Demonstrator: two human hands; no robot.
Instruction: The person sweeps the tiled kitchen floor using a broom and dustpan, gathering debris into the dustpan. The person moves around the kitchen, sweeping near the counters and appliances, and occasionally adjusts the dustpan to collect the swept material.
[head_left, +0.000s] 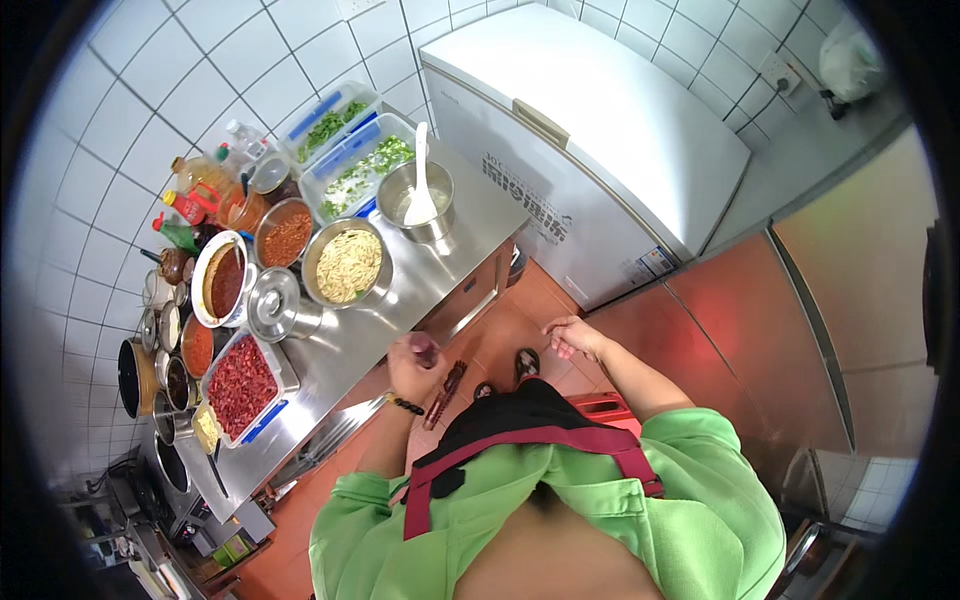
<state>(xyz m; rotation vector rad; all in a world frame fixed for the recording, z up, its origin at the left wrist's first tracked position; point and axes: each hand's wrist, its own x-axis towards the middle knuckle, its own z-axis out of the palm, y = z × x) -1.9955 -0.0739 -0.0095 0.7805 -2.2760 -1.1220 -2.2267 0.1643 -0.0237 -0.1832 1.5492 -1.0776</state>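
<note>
My left hand (414, 371) is closed around a small, round-topped, dark red object (424, 349) beside the front edge of the steel counter (405, 277); its kind cannot be told. A beaded bracelet is on that wrist. Just right of this hand a long, dark reddish-brown patterned thing (447, 394) shows, not clear enough to name. My right hand (574, 337) hangs over the tiled floor in front of the chest freezer, fingers loosely bent and nothing in them. On the counter near my left hand are a steel pot of pale shredded food (349, 265) and a lidded steel pot (274, 304).
A tub of chopped red peppers (241, 386), a pot with a white ladle (421, 206), tubs of chopped greens (367, 174), a bowl of dark red sauce (223, 279) and several bottles crowd the counter. A white chest freezer (555, 165) stands beyond; a red plastic item (604, 406) is near my legs.
</note>
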